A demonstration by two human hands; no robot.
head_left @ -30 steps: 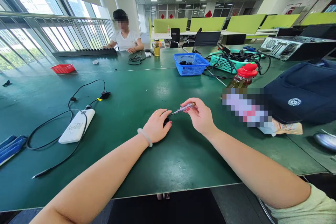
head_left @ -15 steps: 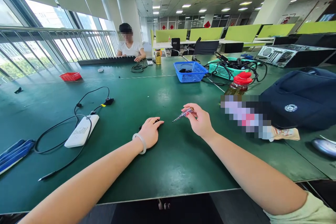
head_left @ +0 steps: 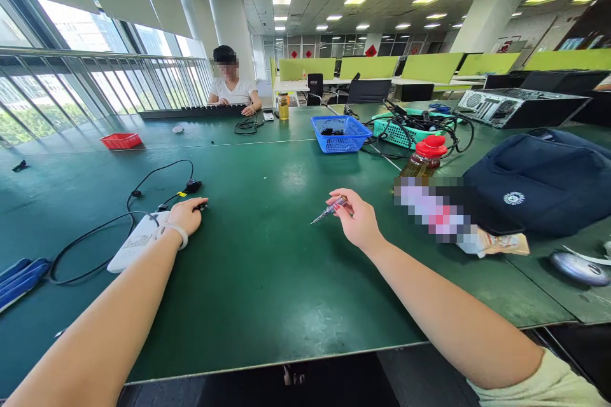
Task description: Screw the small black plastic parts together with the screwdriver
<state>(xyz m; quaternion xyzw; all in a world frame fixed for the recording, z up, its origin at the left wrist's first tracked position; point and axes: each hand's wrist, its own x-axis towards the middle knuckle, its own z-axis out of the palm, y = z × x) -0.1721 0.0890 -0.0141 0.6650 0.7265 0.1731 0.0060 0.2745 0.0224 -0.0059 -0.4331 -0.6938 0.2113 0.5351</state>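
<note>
My right hand holds a small screwdriver with a clear purplish handle, its thin tip pointing left and down above the green table. At the left, my left hand is closed on a small black part, mostly hidden under the fingers. That hand is beside a white rectangular box, which the wrist with its pale bangle partly covers. A black cable loops around the box, and a black plug with a yellow tag lies just beyond the hand.
Blue gloves lie far left, a red tray farther back. A blue basket, a green basket of cables, a red-lidded bottle, a dark bag and a mouse are right. A person sits opposite behind a long black strip.
My left hand has moved left from mid-table to the white box, taking the small black part along. My right hand keeps its hold on the screwdriver, nearly still. The view has shifted slightly.
</note>
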